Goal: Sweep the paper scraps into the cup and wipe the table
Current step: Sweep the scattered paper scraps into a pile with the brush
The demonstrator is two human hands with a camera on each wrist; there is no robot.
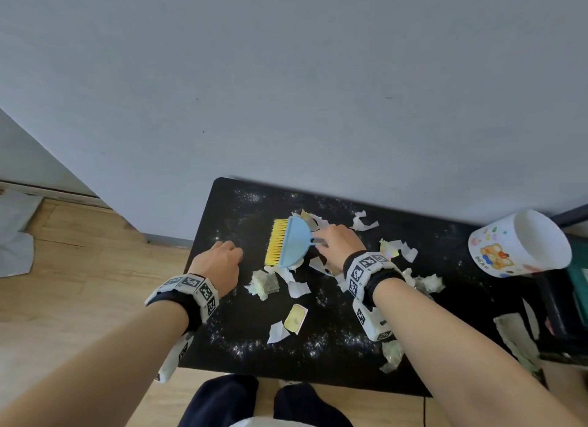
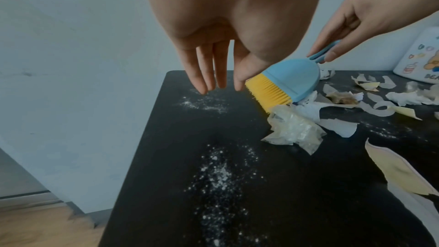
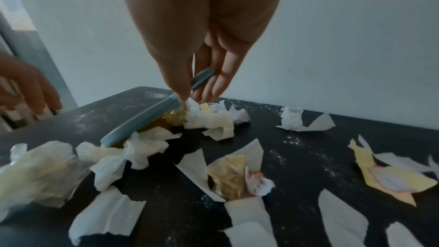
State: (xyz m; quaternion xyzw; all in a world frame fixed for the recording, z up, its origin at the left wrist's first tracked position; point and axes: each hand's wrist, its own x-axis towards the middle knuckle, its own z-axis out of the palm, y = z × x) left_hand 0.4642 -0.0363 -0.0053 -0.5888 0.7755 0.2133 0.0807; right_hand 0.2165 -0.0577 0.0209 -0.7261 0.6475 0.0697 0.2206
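A small brush point(image 1: 288, 242) with a blue body and yellow bristles lies tilted on the black table point(image 1: 445, 347). My right hand point(image 1: 337, 242) pinches its blue loop handle point(image 2: 323, 53) between thumb and fingers point(image 3: 223, 80). My left hand point(image 1: 219, 261) hovers over the table's left part, fingers point(image 2: 206, 74) straight and relaxed, holding nothing. White and yellowish paper scraps point(image 1: 297, 286) lie scattered around the brush and to its right point(image 3: 399, 179). A white cup point(image 1: 521, 245) with a bear print lies on its side at the table's right end, mouth toward me.
White powder point(image 2: 218, 176) is dusted across the table. A wall point(image 1: 286, 76) stands right behind the table. Wooden floor point(image 1: 79, 267) lies to the left. A dark and green object point(image 1: 576, 267) sits at the far right edge. My legs point(image 1: 254, 404) are at the front.
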